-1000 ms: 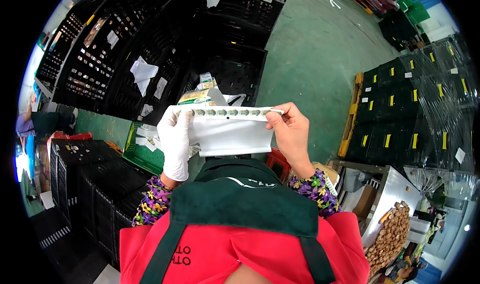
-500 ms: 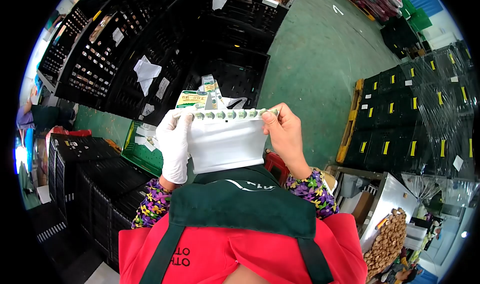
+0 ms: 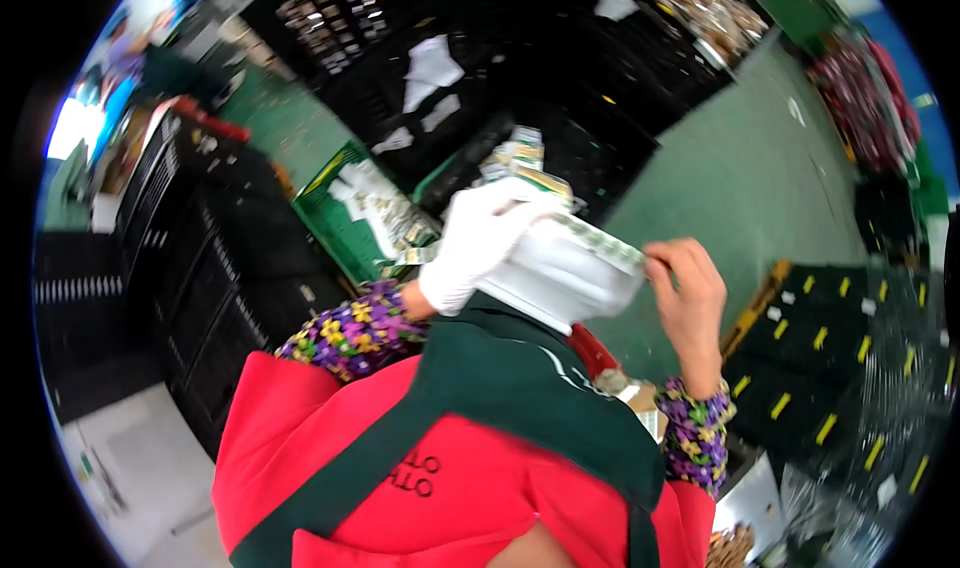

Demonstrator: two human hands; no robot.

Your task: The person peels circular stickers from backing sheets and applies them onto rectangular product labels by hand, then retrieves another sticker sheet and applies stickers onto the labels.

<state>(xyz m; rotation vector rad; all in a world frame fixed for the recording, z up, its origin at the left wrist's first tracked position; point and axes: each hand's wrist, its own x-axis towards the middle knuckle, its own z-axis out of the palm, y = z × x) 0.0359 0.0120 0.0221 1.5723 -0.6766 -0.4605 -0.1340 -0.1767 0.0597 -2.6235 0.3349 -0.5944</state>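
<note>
My left hand, in a white glove, is closed on the left end of a white sheet that looks like a bag or label backing. A strip of round green printed labels runs along its far edge. My bare right hand is at the right end of that edge, with thumb and forefinger closed on the corner. The sheet tilts down to the right in front of my dark green apron. Beyond my left hand lie printed green, yellow and white packets or labels, partly hidden by the glove.
A green crate with papers and labels stands at left, beside stacked black crates. Large black crates rise ahead. Wrapped black crates with yellow tags stand at right on a wooden pallet. Another person is at far left.
The view has turned, so the surroundings sit differently in it. The sheet now slants, its right end lower and closer to me. Both hands still have hold of its labelled edge.
</note>
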